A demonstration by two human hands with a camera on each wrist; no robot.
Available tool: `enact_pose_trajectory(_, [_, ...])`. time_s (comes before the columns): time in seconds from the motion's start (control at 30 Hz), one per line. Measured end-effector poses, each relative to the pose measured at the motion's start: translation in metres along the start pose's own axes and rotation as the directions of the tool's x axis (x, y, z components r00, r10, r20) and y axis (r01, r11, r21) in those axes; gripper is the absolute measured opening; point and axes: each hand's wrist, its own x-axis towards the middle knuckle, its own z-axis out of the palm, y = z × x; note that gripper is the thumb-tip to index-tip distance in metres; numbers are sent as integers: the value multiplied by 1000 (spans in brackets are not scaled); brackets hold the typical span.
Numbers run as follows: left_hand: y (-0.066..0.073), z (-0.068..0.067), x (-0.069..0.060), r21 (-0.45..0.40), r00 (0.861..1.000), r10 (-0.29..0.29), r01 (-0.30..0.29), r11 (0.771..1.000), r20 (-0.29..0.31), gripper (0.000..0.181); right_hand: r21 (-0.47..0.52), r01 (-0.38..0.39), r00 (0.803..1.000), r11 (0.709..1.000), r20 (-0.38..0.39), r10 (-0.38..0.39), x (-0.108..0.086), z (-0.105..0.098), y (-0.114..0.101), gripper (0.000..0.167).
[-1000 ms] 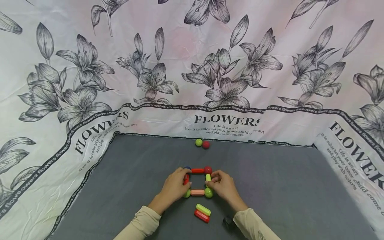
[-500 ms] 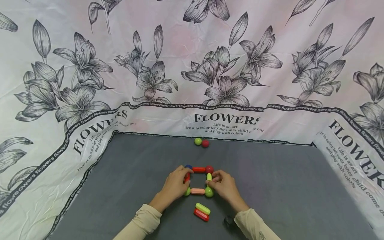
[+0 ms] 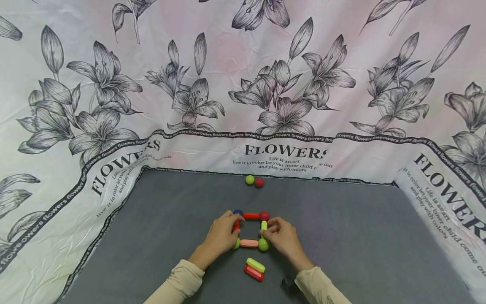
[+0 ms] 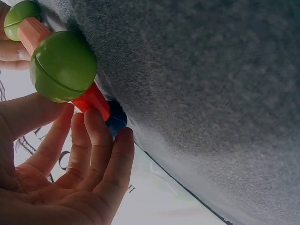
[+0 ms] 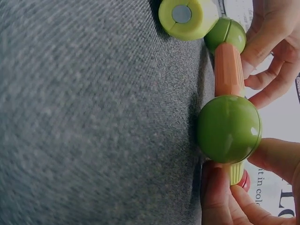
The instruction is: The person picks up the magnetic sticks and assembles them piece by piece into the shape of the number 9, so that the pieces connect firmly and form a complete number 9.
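A square of toy rods and balls lies on the grey cloth. Its corners are a blue ball (image 3: pixel 238 212), a red ball (image 3: pixel 264 215) and two green balls (image 3: pixel 263 244). A red rod (image 3: pixel 251 216) forms the far side and a salmon rod (image 3: pixel 249 243) the near side. My left hand (image 3: pixel 219 234) pinches the left side's red rod (image 4: pixel 93 102), its fingers covering part of it. On the opposite side, my right hand (image 3: pixel 284 237) holds the yellow rod (image 3: pixel 263 225) between thumb and fingers; the right wrist view shows that rod (image 5: pixel 236 173) behind a green ball.
Loose yellow (image 3: pixel 256 265) and red (image 3: pixel 253 272) rods lie side by side nearer me. A green ball (image 3: pixel 249 180) and a red ball (image 3: pixel 259 183) sit by the far edge, before the flowered curtain (image 3: pixel 205 152). A dark object (image 3: pixel 288 283) lies by the right sleeve.
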Motion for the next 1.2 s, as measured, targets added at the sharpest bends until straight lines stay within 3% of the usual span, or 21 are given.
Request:
enact_pose_trajectory(0.53, [2,1,1,-7,1000,5,-5,1000,-14,26,7,-13,1000,1000,-13,13,-4,0,-1,37])
enact_pose_trajectory(0.93, [-1,0,-2,-29,1000,-8,8,1000,2,26,-4,36,999,999,-4,-36,-7,-5,0,35])
enact_pose_trajectory(1.03, [2,-1,-3,-31,1000,24,-24,999,7,27,-24,77,996,997,-46,-78,-14,-13,-5,31])
enact_pose_trajectory(1.2, [6,0,-6,8,983,171,-172,985,60,29,-36,146,988,989,-53,-147,-37,-18,-14,21])
